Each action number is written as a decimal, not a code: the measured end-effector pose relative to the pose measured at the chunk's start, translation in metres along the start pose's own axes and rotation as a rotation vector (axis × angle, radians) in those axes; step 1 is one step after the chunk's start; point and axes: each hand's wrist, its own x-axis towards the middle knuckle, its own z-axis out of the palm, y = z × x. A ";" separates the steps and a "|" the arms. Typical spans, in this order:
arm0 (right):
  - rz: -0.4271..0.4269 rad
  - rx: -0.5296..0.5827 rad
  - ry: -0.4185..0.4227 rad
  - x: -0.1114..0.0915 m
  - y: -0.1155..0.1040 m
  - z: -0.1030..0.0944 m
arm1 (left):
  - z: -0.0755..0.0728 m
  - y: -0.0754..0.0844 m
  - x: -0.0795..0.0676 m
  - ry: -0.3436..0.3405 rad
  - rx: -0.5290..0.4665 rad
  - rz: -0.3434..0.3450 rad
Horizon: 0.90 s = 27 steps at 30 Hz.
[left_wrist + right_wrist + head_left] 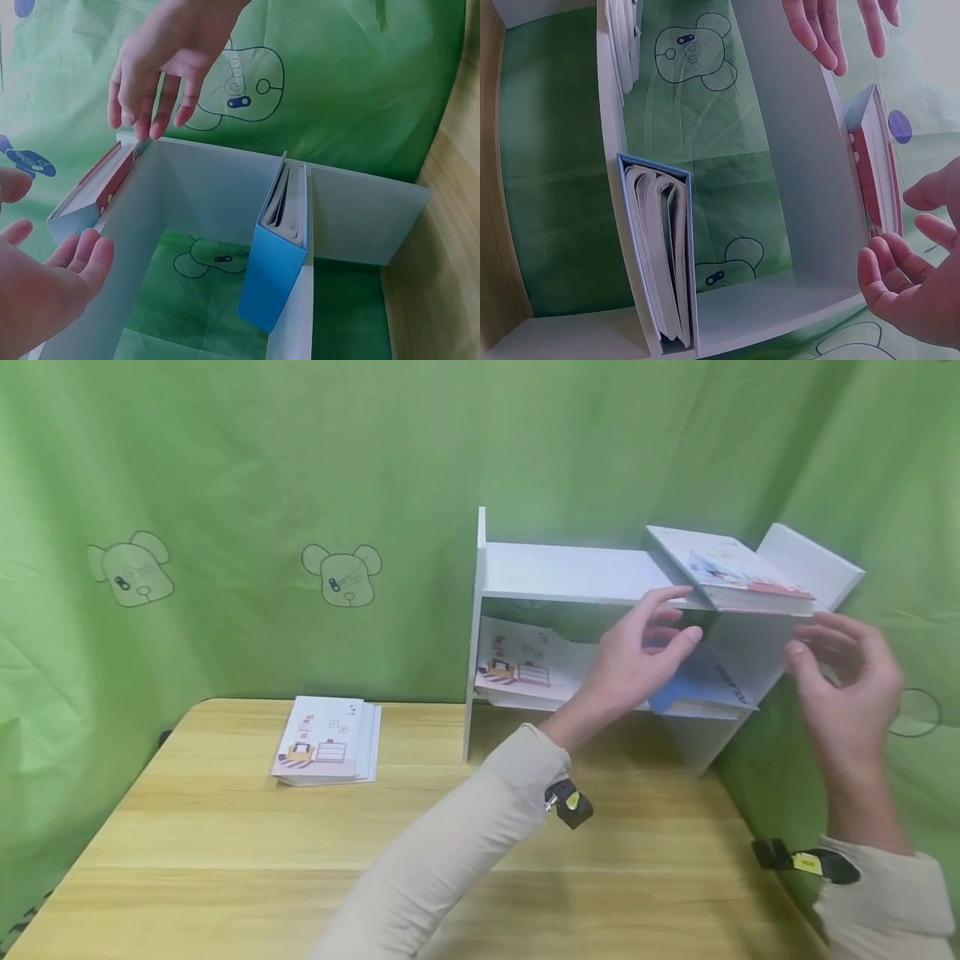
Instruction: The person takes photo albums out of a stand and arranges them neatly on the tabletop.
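A thick book [738, 564] with a colourful picture on its cover lies flat on the top board of a white shelf unit [555, 568], at the right end. My left hand [637, 652] is beside the book's left front corner, fingers apart and loosely bent. On the other side, my right hand [855, 685] is near the right front corner, its fingers relaxed. Neither hand holds anything; whether fingertips touch the book is unclear. In the right wrist view, the book's red-edged side [874, 172] stands between both hands.
On the lower board are a blue binder-like book [697, 681], partly hidden by my left hand, and white booklets [525, 660] at left. More booklets [318, 739] are stacked on the wooden table [225, 843]. A green curtain [247, 468] hangs close behind and to the right.
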 end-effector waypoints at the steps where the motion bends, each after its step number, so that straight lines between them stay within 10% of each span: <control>1: 0.001 0.002 -0.001 0.001 0.000 0.000 | 0.000 0.001 0.001 -0.001 -0.002 -0.003; 27: 0.099 0.153 -0.072 0.027 0.011 -0.012 | 0.014 0.002 0.021 -0.075 0.001 -0.075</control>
